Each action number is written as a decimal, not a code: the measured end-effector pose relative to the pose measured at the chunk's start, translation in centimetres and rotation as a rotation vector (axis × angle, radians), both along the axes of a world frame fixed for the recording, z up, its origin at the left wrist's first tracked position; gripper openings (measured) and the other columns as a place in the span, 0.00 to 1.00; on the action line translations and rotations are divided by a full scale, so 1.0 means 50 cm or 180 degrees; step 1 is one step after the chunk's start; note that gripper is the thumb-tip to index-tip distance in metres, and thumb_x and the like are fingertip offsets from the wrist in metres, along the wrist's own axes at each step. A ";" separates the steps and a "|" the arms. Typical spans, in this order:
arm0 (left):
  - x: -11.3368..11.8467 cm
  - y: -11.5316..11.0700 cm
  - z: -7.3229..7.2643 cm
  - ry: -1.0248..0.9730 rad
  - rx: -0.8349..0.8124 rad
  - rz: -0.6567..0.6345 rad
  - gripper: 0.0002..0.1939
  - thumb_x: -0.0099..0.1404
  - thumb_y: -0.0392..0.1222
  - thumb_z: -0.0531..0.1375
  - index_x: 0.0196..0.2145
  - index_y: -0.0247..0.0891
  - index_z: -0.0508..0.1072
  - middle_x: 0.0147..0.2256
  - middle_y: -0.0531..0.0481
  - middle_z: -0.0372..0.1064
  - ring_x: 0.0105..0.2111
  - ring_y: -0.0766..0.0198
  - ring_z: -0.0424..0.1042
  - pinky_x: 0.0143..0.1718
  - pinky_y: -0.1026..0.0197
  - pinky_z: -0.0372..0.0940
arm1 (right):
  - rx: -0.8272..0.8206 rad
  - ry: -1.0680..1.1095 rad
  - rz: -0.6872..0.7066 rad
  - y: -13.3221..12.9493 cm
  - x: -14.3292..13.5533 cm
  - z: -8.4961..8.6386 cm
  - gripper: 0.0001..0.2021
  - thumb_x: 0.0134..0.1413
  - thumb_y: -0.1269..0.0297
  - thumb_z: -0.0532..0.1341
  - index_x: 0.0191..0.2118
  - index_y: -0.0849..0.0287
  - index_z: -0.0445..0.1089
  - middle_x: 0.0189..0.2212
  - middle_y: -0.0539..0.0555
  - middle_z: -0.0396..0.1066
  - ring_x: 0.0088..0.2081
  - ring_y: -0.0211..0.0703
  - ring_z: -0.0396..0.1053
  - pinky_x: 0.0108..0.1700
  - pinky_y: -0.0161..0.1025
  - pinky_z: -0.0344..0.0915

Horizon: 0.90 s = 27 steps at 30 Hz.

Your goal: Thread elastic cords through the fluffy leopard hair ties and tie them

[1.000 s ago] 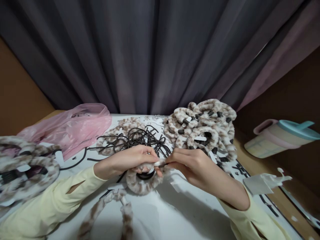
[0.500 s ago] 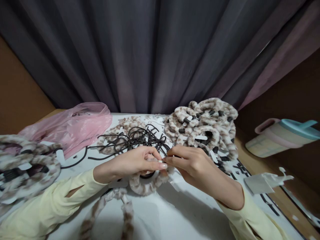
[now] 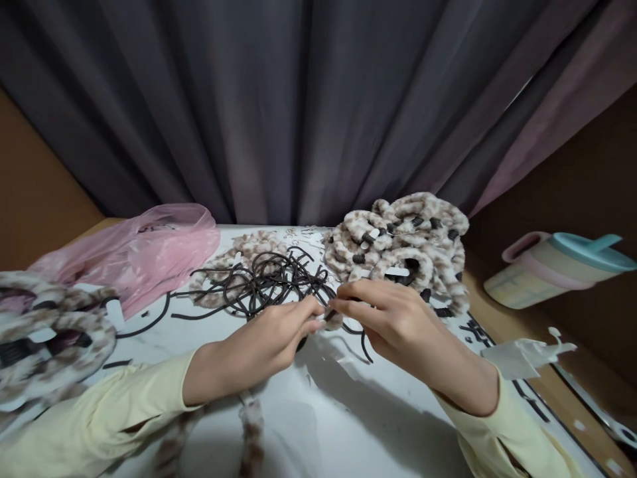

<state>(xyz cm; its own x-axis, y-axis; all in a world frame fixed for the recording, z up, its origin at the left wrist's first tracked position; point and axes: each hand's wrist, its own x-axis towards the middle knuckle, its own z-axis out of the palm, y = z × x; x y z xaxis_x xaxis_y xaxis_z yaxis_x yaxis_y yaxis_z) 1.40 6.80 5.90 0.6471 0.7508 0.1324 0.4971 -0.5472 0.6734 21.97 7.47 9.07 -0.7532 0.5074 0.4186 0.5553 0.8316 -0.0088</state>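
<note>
My left hand (image 3: 256, 342) is closed, thumb and fingers pinched on a brown-and-white furry ring (image 3: 334, 323), most of which is hidden behind the hand. My right hand (image 3: 385, 322) meets it fingertip to fingertip, pinching what looks like a short dark piece of black cord at the ring's end. Just behind both hands lies a tangle of black cords (image 3: 269, 282), with one loose strand curving down between them. Below my left forearm rests another furry strip (image 3: 251, 431), blurred and partly cut off by the frame.
Finished-looking furry rings with black wrapping and white tags are heaped at the back right (image 3: 413, 239) and at the left (image 3: 60, 345). A pink plastic bag (image 3: 154, 245) lies back left. On the right are a lidded cup (image 3: 557, 269) and a white packet (image 3: 517, 356). A grey curtain (image 3: 279, 113) hangs behind.
My left hand has rolled over, its back now toward me, and the furry ring has swung mostly out of sight behind it. My right hand stays pinched at nearly the same spot.
</note>
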 end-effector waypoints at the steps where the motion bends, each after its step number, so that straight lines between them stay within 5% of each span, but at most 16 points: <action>1: -0.001 -0.001 -0.003 -0.0002 0.0091 -0.0062 0.08 0.68 0.35 0.45 0.41 0.39 0.62 0.35 0.51 0.67 0.34 0.66 0.69 0.35 0.66 0.61 | 0.0102 0.0019 0.0012 0.001 0.000 0.000 0.18 0.56 0.82 0.45 0.34 0.62 0.71 0.34 0.58 0.70 0.34 0.42 0.65 0.33 0.38 0.58; 8: -0.003 -0.013 -0.015 -0.0045 0.1046 -0.0284 0.10 0.68 0.34 0.47 0.47 0.38 0.57 0.37 0.48 0.70 0.36 0.63 0.72 0.35 0.64 0.66 | 0.0152 0.0276 0.0079 0.019 0.001 -0.018 0.15 0.57 0.79 0.51 0.38 0.60 0.73 0.38 0.59 0.70 0.36 0.45 0.62 0.33 0.41 0.58; 12: -0.004 -0.018 -0.014 -0.0343 0.1418 -0.0387 0.17 0.66 0.30 0.49 0.52 0.38 0.54 0.41 0.46 0.70 0.39 0.65 0.72 0.38 0.65 0.67 | -0.0343 0.0633 0.0369 0.023 -0.001 -0.024 0.14 0.56 0.79 0.52 0.37 0.62 0.74 0.36 0.59 0.71 0.33 0.41 0.63 0.33 0.38 0.60; 16: -0.004 -0.019 -0.011 -0.0374 0.1260 -0.0554 0.15 0.65 0.28 0.49 0.49 0.37 0.59 0.39 0.48 0.70 0.39 0.67 0.71 0.40 0.68 0.65 | -0.1036 0.1047 0.0664 0.033 -0.005 -0.031 0.11 0.55 0.79 0.55 0.34 0.63 0.75 0.33 0.57 0.72 0.34 0.38 0.68 0.35 0.33 0.64; 20: 0.008 -0.011 -0.004 -0.0605 0.0492 -0.0142 0.07 0.67 0.33 0.49 0.40 0.37 0.64 0.34 0.52 0.70 0.32 0.70 0.70 0.34 0.69 0.63 | -0.1441 0.0941 0.0493 0.049 -0.007 -0.042 0.11 0.52 0.80 0.57 0.35 0.63 0.75 0.35 0.56 0.74 0.35 0.38 0.72 0.37 0.32 0.65; 23: 0.016 0.005 -0.002 -0.0862 -0.0759 0.0445 0.05 0.67 0.39 0.51 0.34 0.37 0.64 0.28 0.55 0.69 0.24 0.72 0.64 0.25 0.70 0.59 | -0.1235 0.1033 -0.0253 0.047 -0.008 -0.038 0.11 0.53 0.78 0.57 0.41 0.63 0.74 0.40 0.58 0.74 0.39 0.42 0.71 0.39 0.34 0.64; 27: 0.016 0.036 -0.006 -0.1889 -0.2380 0.0950 0.07 0.62 0.42 0.57 0.31 0.36 0.64 0.26 0.56 0.66 0.20 0.74 0.60 0.22 0.71 0.55 | -0.1549 0.0896 -0.0937 0.015 -0.015 -0.012 0.09 0.55 0.72 0.57 0.35 0.63 0.75 0.27 0.55 0.75 0.27 0.39 0.69 0.30 0.33 0.59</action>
